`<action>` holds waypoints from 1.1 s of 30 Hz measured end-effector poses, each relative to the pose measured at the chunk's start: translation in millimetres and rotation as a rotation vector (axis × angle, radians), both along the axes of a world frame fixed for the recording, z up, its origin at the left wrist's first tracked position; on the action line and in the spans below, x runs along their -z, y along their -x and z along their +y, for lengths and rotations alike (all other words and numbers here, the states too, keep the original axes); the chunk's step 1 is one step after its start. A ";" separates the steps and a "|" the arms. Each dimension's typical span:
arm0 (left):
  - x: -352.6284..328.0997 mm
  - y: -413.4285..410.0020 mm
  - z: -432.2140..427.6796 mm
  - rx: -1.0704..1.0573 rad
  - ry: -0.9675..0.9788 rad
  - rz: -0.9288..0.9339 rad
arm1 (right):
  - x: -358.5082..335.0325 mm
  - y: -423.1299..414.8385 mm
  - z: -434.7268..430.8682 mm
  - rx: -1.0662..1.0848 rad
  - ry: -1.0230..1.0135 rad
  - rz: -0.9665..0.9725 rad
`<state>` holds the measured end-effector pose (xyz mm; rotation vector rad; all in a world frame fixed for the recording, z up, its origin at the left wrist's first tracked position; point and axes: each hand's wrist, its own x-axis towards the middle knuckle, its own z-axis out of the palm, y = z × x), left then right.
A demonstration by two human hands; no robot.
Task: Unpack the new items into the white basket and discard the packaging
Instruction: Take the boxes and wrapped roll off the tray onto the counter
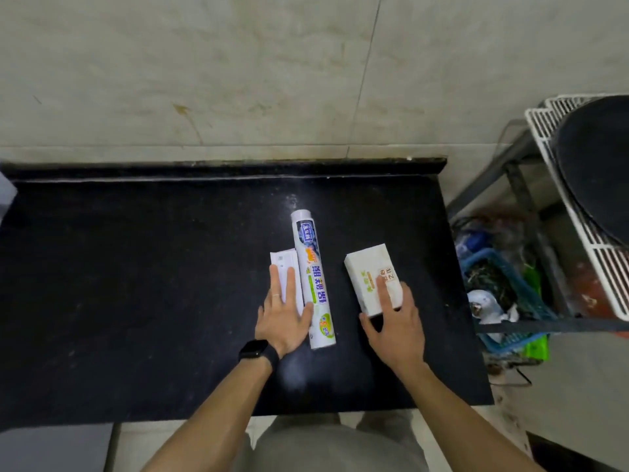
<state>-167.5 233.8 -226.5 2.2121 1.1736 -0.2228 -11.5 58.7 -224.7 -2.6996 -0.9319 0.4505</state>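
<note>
Toward the counter's (136, 267) right edge, the left hand (284, 321) lies flat, fingers straight, on a slim box (284, 264) beside the roll (313, 277). The right hand (394, 321) rests spread over the carton (369, 270), not clamping it. The carton looks light and stiff, probably best pinched across its long sides.

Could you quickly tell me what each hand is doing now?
Left hand: open, flat on the slim box.
Right hand: open, touching the white carton.
</note>
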 end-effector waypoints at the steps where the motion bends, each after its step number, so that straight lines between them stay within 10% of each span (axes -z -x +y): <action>1: -0.2 -0.1 -0.6 -0.012 0.017 -0.033 | -1.2 0.0 0.7 -0.002 0.026 -0.011; 33: -22.8 95.1 -54.6 -0.627 0.142 0.019 | -8.9 60.1 110.2 -0.202 0.305 0.257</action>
